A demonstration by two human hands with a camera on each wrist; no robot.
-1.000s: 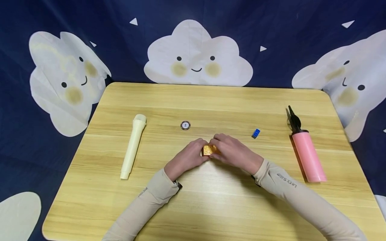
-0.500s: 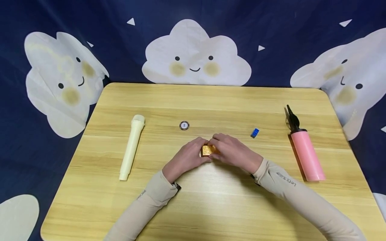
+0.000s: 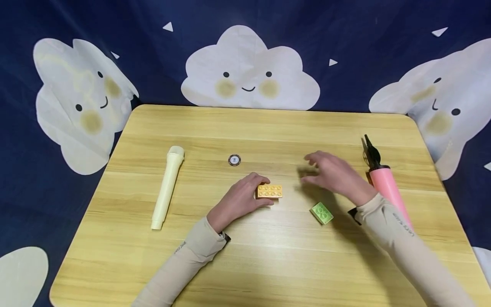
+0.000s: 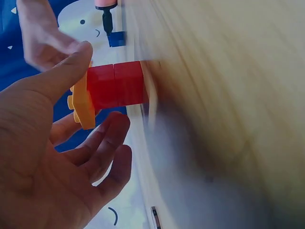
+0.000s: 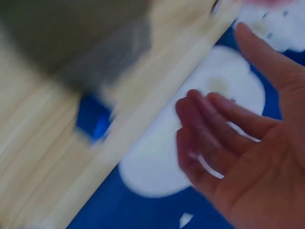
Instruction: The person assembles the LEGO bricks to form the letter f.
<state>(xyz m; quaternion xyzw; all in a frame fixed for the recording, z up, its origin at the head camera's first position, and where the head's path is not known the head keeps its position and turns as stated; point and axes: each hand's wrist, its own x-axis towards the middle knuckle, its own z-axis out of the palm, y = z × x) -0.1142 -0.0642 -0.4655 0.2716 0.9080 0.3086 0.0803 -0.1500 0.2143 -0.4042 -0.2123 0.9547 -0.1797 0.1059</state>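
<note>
My left hand (image 3: 243,196) grips a small stack of toy building bricks, an orange studded brick (image 3: 270,191) on top with red bricks (image 4: 115,85) under it, as the left wrist view shows. The thumb lies along one side and the fingers curl round the other. Off to the right, my right hand (image 3: 333,172) is spread above the table, holding nothing. A blue brick (image 5: 93,117) lies on the table close to it, blurred in the right wrist view and hidden by the hand in the head view. A green brick (image 3: 322,213) rests nearer the front.
A cream toy microphone (image 3: 168,187) lies on the table (image 3: 230,277) at left. Behind the left hand is a round poker chip (image 3: 234,160). The pink hand pump (image 3: 389,192) at right is partly covered by the right arm. A cloud-print curtain (image 3: 337,25) hangs behind.
My right hand has let go of the brick stack and moved right, over the blue brick. The green brick now shows, uncovered by the right arm. My left hand stays on the stack.
</note>
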